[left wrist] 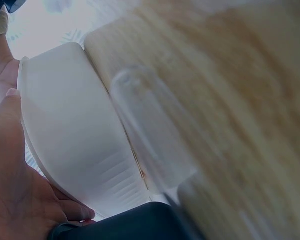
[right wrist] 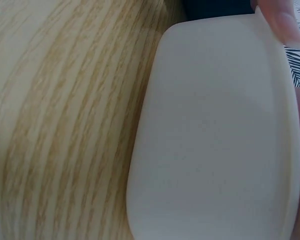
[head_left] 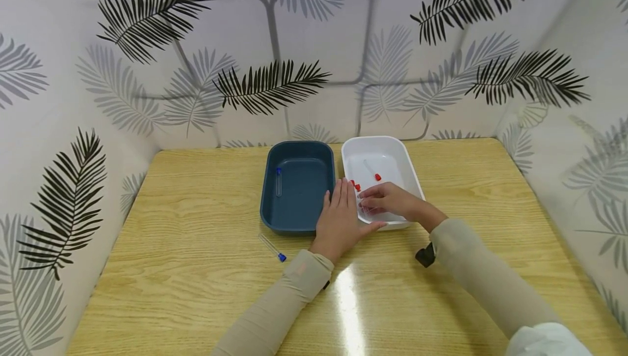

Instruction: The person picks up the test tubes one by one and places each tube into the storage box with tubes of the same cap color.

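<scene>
Several red-capped tubes [head_left: 376,176] lie in the white tray [head_left: 411,172], about two o'clock from the left hand [head_left: 339,221], its fingers straight; likely light, slick, best pinched mid-barrel. Whether the right hand [head_left: 394,201] grips one, I cannot tell.

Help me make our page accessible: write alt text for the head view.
A person's right hand reaches into a white tray holding red-capped tubes while the left hand, fingers straight, lies over the tray's left edge. To the left stands a dark blue tray with one blue-capped tube inside; another blue-capped tube lies on the wooden table in front.
</scene>
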